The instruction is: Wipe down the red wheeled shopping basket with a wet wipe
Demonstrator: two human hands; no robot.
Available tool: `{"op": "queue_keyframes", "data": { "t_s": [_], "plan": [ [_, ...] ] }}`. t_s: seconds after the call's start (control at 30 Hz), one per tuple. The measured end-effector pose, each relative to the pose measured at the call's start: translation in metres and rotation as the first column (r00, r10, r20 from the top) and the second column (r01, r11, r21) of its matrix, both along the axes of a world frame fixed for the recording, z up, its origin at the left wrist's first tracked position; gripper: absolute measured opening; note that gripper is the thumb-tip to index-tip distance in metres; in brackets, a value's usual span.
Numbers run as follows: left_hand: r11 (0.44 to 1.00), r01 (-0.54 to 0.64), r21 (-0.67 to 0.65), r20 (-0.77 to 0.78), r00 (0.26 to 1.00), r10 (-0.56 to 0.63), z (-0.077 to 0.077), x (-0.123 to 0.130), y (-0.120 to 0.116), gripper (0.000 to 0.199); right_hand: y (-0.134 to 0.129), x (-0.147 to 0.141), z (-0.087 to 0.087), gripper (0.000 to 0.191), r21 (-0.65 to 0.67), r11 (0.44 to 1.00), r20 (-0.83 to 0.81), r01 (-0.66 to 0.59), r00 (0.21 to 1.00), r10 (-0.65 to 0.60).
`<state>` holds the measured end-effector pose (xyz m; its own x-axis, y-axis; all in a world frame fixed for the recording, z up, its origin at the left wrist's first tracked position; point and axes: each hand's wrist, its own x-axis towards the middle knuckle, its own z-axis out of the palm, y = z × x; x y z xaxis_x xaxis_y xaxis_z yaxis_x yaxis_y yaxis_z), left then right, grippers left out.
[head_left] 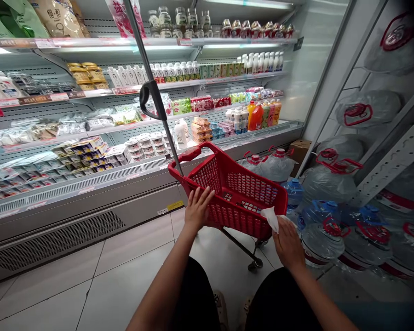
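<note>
A small red plastic shopping cart (248, 220) stands on the tiles right in front of me, turned at an angle. Its basket has lattice walls, and some of its grey frame and wheels show underneath. My left hand (197, 210) lies against the near side of the basket by its left end, fingers spread. At the right near corner, my right hand (290, 243) is closed on a crumpled white tissue (271, 219), which touches the basket rim. A grey pole (138, 34) with a black grip (153, 101) rises from the cart's left end.
An open refrigerated display (124, 133) with shelves of bottles, cups and packs runs along the left and back. Large water jugs (320, 243) with red handles crowd the right side, several on a metal rack. Pale floor tiles (127, 280) lie at left front.
</note>
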<state>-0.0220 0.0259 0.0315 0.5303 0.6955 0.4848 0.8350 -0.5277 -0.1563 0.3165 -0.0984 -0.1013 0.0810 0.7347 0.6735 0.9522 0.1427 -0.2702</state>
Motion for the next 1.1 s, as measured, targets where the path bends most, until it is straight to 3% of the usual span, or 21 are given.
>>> {"op": "queue_keyframes", "data": {
  "t_s": [0.1, 0.2, 0.33, 0.47, 0.7, 0.87, 1.1],
  "plan": [
    [0.999, -0.03, 0.029, 0.006, 1.0, 0.03, 0.006, -0.004, 0.004, 0.079, 0.005, 0.009, 0.002, 0.06, 0.0, 0.995, -0.079, 0.101, 0.992, -0.101],
    [0.998, -0.057, 0.027, 0.045, 0.997, 0.056, 0.0, 0.012, -0.005, 0.081, 0.015, -0.009, 0.01, 0.062, 0.009, 0.993, -0.055, 0.118, 0.992, -0.117],
    [0.999, -0.036, 0.008, 0.064, 0.997, 0.035, -0.004, 0.036, -0.023, 0.082, 0.042, -0.066, 0.034, 0.066, -0.01, 1.0, 0.061, -0.023, 0.998, 0.024],
    [1.0, 0.03, 0.006, 0.044, 0.999, -0.03, 0.009, 0.037, -0.034, 0.077, 0.062, -0.109, 0.058, 0.072, -0.051, 0.986, 0.109, -0.158, 0.981, 0.163],
    [0.998, 0.046, 0.034, 0.054, 0.997, -0.048, 0.056, 0.011, -0.011, 0.066, 0.055, -0.087, 0.064, 0.075, -0.071, 0.976, 0.126, -0.207, 0.969, 0.214],
    [0.995, 0.097, 0.024, 0.006, 0.995, -0.097, 0.069, 0.009, -0.004, 0.065, 0.059, -0.091, 0.07, 0.069, -0.056, 0.982, 0.074, -0.179, 0.98, 0.183],
    [0.995, 0.096, 0.0, 0.021, 0.995, -0.096, 0.069, 0.022, -0.015, 0.071, 0.105, -0.179, 0.117, 0.067, -0.032, 0.916, 0.033, -0.399, 0.916, 0.4]
  ]
}}
